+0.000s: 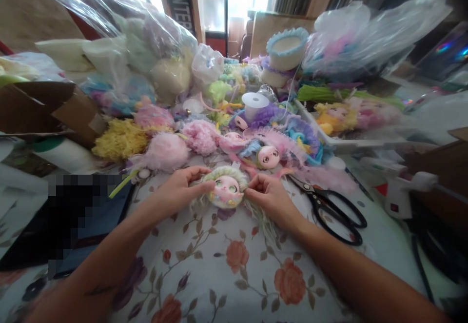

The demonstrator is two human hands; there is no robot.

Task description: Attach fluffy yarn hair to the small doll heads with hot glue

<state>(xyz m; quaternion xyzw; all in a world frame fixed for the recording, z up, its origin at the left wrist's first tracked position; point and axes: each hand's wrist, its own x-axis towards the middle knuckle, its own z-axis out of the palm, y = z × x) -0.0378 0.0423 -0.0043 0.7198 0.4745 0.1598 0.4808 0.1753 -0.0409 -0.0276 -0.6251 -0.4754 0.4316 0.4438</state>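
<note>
A doll head [227, 189] with green eyes and pale green yarn hair lies face up on the flowered cloth [204, 274], between my two hands. My left hand [188, 186] grips its left side, the thumb on the edge of the face and the fingers behind the hair. On the other side my right hand [268, 193] is closed, thumb and forefinger pinched at the hair beside the cheek. Pale green strands trail out below the right hand. Another doll face [268, 157] with dark eyes lies just beyond.
Black-handled scissors [329, 208] lie right of my right hand, near a white glue gun [398, 191]. Pink fluffy balls [166, 152], yellow yarn [119, 140] and a white spool [255, 103] crowd the far side. A white tray [329, 140] holds more dolls; a cardboard box [47, 111] stands left.
</note>
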